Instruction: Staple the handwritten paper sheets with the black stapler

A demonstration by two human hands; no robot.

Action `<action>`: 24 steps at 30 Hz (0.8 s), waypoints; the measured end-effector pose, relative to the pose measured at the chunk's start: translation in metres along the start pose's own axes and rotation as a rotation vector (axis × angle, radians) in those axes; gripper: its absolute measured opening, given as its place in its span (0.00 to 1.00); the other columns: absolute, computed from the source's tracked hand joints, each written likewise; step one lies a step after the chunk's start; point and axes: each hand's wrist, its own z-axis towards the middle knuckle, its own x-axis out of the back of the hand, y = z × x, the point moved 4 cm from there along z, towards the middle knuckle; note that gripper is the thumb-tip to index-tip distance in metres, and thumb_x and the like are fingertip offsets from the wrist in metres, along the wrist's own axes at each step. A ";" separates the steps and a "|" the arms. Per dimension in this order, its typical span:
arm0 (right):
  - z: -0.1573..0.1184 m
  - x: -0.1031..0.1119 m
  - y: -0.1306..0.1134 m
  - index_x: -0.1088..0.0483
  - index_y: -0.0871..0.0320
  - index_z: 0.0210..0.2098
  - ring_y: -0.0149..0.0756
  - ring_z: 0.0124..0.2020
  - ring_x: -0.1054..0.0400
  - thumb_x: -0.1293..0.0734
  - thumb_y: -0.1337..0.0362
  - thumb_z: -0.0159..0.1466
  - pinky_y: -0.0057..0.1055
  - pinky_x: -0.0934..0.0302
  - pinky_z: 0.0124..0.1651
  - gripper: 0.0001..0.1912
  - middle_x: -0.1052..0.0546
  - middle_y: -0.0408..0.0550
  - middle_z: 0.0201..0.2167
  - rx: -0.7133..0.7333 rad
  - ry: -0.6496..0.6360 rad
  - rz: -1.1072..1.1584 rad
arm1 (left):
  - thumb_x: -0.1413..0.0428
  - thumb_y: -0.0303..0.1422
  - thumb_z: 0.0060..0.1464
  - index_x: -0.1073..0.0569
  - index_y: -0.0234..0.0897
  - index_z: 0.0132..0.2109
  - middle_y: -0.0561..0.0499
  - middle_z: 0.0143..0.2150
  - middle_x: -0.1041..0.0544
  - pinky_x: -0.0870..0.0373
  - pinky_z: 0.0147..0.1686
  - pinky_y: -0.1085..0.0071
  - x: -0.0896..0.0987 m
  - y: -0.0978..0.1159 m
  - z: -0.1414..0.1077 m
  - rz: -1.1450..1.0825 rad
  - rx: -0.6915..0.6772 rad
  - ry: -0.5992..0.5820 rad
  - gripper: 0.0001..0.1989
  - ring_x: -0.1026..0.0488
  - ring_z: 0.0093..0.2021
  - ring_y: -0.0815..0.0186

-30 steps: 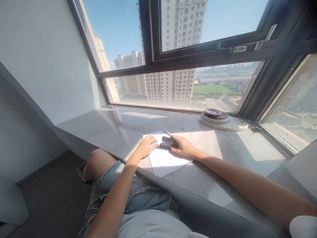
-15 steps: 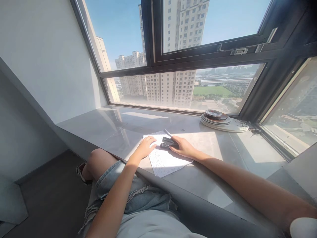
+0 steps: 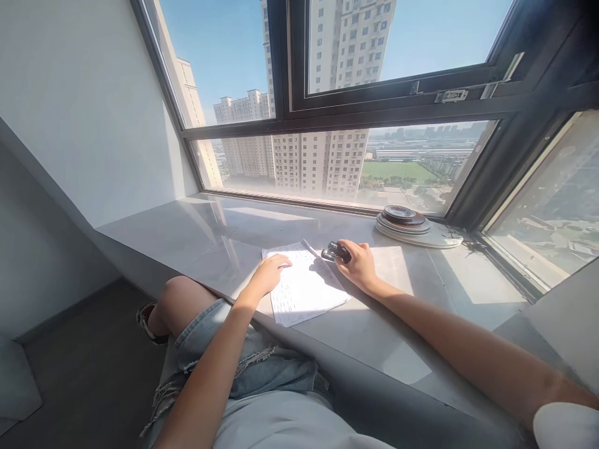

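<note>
Apparently midway, holds a black stapler (image 3: 334,251) in curled right fingers (image 3: 349,246), resting loosely open, empty left fingers (image 3: 279,259) on written paper (image 3: 304,290), with any staple too small to confirm.

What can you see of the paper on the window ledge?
The paper is white and thin-looking, with rows of small dark marks too fine to read. It lies askew and mostly flat on the pale ledge, largely in bright sun. The left hand rests on its left side; a slim pen-like object lies at its far edge. Whether there are several sheets, I cannot tell.
</note>
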 end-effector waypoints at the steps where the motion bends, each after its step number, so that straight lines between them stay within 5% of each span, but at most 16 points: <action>1: 0.001 0.000 0.003 0.27 0.54 0.47 0.44 0.38 0.26 0.34 0.67 0.59 0.40 0.45 0.49 0.16 0.16 0.50 0.41 -0.001 -0.013 -0.032 | 0.53 0.21 0.63 0.18 0.40 0.50 0.47 0.63 0.21 0.41 0.73 0.51 0.000 -0.001 0.000 -0.012 0.005 -0.002 0.21 0.28 0.66 0.54; 7: 0.003 -0.004 0.005 0.26 0.54 0.39 0.43 0.38 0.28 0.38 0.74 0.51 0.37 0.48 0.46 0.18 0.17 0.49 0.38 -0.033 -0.151 -0.022 | 0.58 0.17 0.63 0.20 0.41 0.49 0.50 0.62 0.20 0.52 0.76 0.43 0.003 0.001 -0.003 -0.022 0.013 -0.043 0.25 0.29 0.67 0.55; 13: 0.002 -0.004 0.001 0.24 0.55 0.39 0.43 0.38 0.27 0.39 0.74 0.52 0.37 0.47 0.46 0.19 0.17 0.49 0.39 0.001 -0.173 0.048 | 0.52 0.32 0.71 0.19 0.44 0.50 0.48 0.62 0.21 0.50 0.77 0.52 0.004 0.052 -0.014 0.105 -0.070 -0.012 0.16 0.29 0.66 0.54; 17: 0.002 -0.003 0.000 0.24 0.56 0.39 0.43 0.38 0.27 0.40 0.73 0.53 0.38 0.47 0.47 0.18 0.17 0.49 0.39 0.007 -0.173 0.074 | 0.52 0.44 0.73 0.28 0.51 0.68 0.50 0.75 0.32 0.56 0.78 0.44 -0.020 0.088 -0.024 0.091 -0.101 -0.259 0.22 0.40 0.76 0.50; 20: 0.002 -0.003 0.000 0.24 0.56 0.38 0.43 0.36 0.27 0.40 0.72 0.54 0.38 0.46 0.45 0.17 0.17 0.49 0.38 0.013 -0.176 0.081 | 0.54 0.38 0.72 0.32 0.57 0.72 0.54 0.80 0.44 0.61 0.77 0.36 -0.032 0.092 -0.027 0.098 -0.066 -0.372 0.25 0.53 0.81 0.46; 24: 0.000 -0.003 -0.002 0.25 0.55 0.35 0.42 0.33 0.30 0.40 0.71 0.55 0.38 0.47 0.43 0.13 0.18 0.48 0.33 0.031 -0.188 0.078 | 0.54 0.28 0.67 0.31 0.53 0.72 0.51 0.80 0.42 0.60 0.74 0.27 -0.034 0.088 -0.026 0.161 -0.043 -0.349 0.30 0.53 0.80 0.41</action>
